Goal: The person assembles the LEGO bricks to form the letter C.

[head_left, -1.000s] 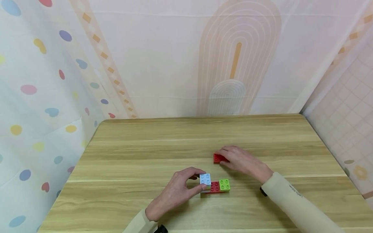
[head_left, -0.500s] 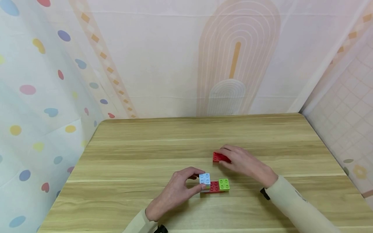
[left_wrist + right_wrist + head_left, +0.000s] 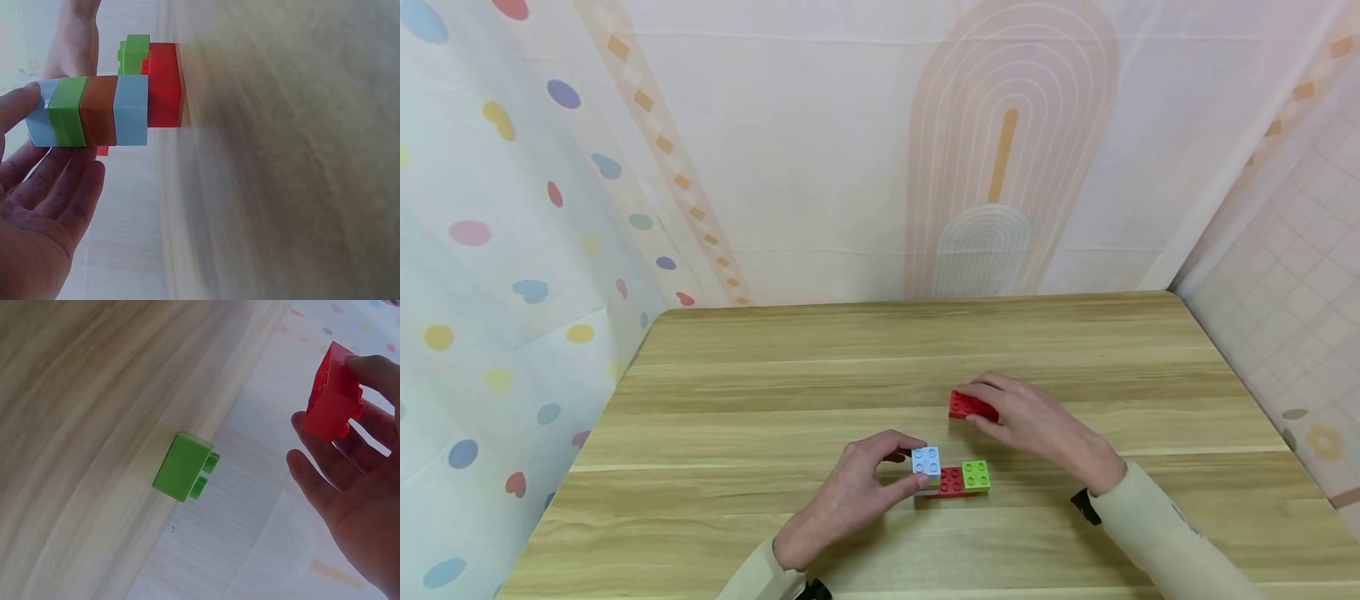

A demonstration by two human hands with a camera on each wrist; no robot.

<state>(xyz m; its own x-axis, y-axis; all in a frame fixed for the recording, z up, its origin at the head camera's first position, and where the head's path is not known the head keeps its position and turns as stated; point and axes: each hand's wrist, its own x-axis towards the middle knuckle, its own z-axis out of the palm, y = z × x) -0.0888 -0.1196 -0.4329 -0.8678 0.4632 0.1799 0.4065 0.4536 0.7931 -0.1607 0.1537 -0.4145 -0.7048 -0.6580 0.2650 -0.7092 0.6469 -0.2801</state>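
Note:
My left hand (image 3: 857, 483) pinches the light blue brick (image 3: 926, 460) topping an upright stack, with the thumb on one side and fingers on the other. In the left wrist view a green brick (image 3: 67, 112), a brown brick (image 3: 100, 111) and another light blue brick (image 3: 131, 111) follow below it. The stack stands on one end of a long red brick (image 3: 164, 87) on the table; a lime green brick (image 3: 976, 475) sits on its other end. Farther back, my right hand (image 3: 1037, 425) grips a separate red brick (image 3: 332, 403), which appears raised off the tabletop.
Wooden table (image 3: 760, 375) carries all the bricks. A loose green brick (image 3: 182, 467) stands on it in the right wrist view; the head view does not show that one. Patterned curtains (image 3: 820, 167) hang along the table's back and sides.
My right hand has shifted slightly right with the red brick, which shows more of its surface and looks lifted and a little turned. The left hand and stack hold still.

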